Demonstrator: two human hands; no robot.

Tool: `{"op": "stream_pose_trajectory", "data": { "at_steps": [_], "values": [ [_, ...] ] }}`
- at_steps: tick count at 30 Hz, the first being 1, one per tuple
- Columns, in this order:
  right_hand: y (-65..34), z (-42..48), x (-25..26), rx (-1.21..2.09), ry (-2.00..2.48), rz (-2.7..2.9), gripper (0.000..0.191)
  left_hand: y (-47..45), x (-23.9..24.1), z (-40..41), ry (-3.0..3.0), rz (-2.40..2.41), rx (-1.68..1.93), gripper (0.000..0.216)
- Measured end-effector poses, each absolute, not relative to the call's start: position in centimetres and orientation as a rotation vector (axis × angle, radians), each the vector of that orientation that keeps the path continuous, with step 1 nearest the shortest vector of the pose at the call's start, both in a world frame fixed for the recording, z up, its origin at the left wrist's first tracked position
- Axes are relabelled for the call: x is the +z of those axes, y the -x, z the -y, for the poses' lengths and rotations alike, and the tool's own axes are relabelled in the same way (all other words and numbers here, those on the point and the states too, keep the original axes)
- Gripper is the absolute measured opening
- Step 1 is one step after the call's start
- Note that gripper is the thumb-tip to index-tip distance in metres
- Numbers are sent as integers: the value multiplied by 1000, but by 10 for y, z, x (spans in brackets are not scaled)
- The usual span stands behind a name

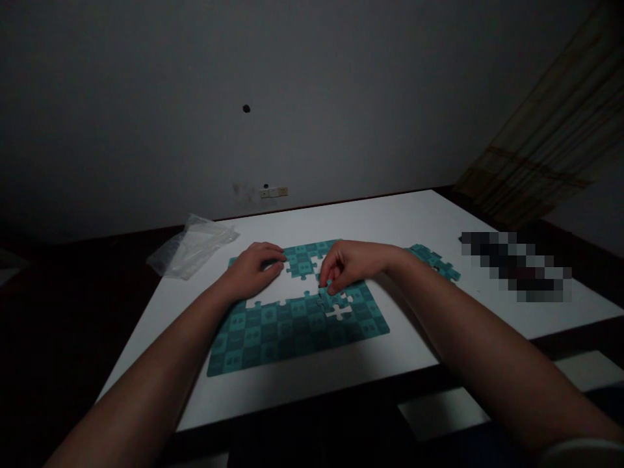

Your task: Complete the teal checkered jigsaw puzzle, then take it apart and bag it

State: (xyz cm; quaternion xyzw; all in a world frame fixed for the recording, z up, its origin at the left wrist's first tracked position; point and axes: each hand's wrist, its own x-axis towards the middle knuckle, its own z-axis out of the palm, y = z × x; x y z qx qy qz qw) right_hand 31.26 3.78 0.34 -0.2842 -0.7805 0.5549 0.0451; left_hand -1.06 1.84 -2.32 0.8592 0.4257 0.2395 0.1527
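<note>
A teal checkered jigsaw puzzle [277, 331] lies on the white table, with irregular white gaps in its middle and right part. My left hand [256, 270] rests flat over the puzzle's left side, fingers stretched toward the back edge. Over the right part, my right hand [353, 260] is bent down with thumb and fingers pinched on a teal puzzle piece [331, 299]. That piece sits low against the puzzle, just above a cross-shaped white gap; the fingers partly cover it. Whether it lies flat in place, I cannot tell.
More teal puzzle pieces [433, 261] lie together behind my right forearm. A clear plastic bag [192, 247] is at the table's left back edge. On the right, a dark object [511, 266] is blurred out by pixelation. The white table [312, 221] stands near a wall with sockets [273, 192].
</note>
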Motion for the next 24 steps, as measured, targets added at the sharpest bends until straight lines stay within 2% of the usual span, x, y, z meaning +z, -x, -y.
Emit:
{"op": "stream_pose_trajectory", "data": {
  "at_steps": [5, 14, 21, 24],
  "values": [
    [-312, -39, -1, 1699, 901, 2386, 39, 9, -23, -18, -2463, -1230, 683, 30],
    [-311, -36, 1, 1766, 939, 2314, 27, 8, -20, -16, -2442, -1224, 685, 30],
    [-304, -33, 4, 1709, 938, 2208, 27, 7, -21, -15, -2368, -1239, 753, 27],
    [-294, -30, 1, 1649, 916, 2047, 33, 12, -18, -17, -2312, -1346, 861, 29]
  ]
}}
